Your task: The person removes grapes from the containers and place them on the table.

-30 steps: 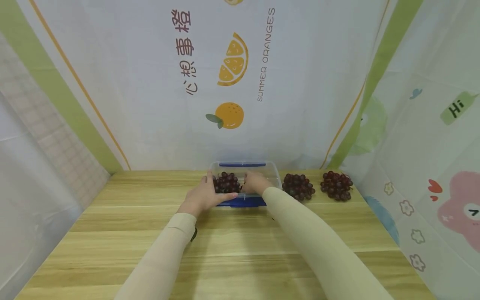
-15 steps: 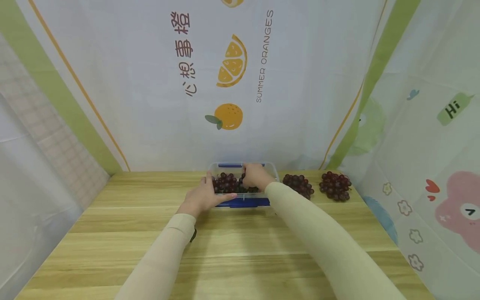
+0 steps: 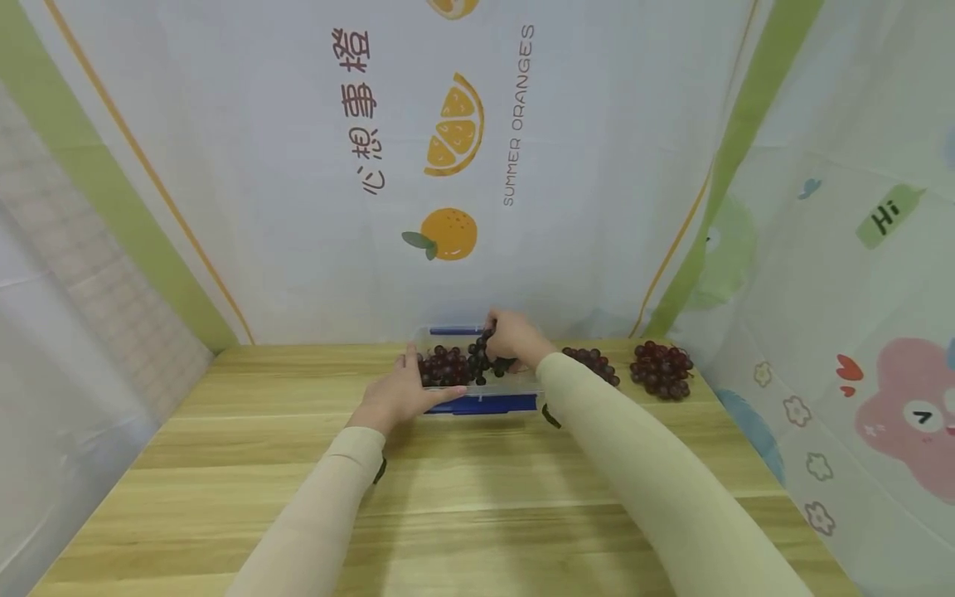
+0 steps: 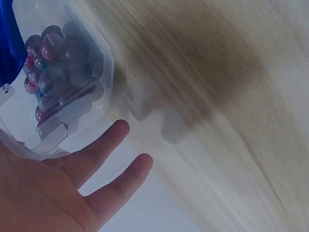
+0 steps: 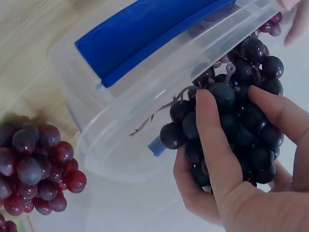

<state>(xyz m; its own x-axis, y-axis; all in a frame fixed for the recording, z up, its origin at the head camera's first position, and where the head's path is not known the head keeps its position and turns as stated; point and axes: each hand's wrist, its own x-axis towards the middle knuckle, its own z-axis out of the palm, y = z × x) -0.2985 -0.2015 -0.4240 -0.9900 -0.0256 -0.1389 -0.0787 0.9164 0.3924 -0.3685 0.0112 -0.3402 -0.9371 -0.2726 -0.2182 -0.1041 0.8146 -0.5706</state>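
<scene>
Grape bunches (image 3: pixel 443 366) (image 3: pixel 479 356) (image 3: pixel 591 365) (image 3: pixel 661 370), four; box (image 3: pixel 485 405), one; hands (image 3: pixel 393 393) (image 3: pixel 516 337), two.

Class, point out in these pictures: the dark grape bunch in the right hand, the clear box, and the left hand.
Dark grape bunch (image 5: pixel 245 126): right wrist view, grapes at its middle.
Clear box (image 3: pixel 488 405): head view, on its near blue latch.
Left hand (image 3: pixel 394 395): head view, on its back.

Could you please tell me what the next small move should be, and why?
Probably the right hand should lift the black grape bunch slightly further, clear of the plastic container: it holds the bunch, has risen over the last second, and a stem seems to trail across the opening, while the left hand rests against the left end.
</scene>
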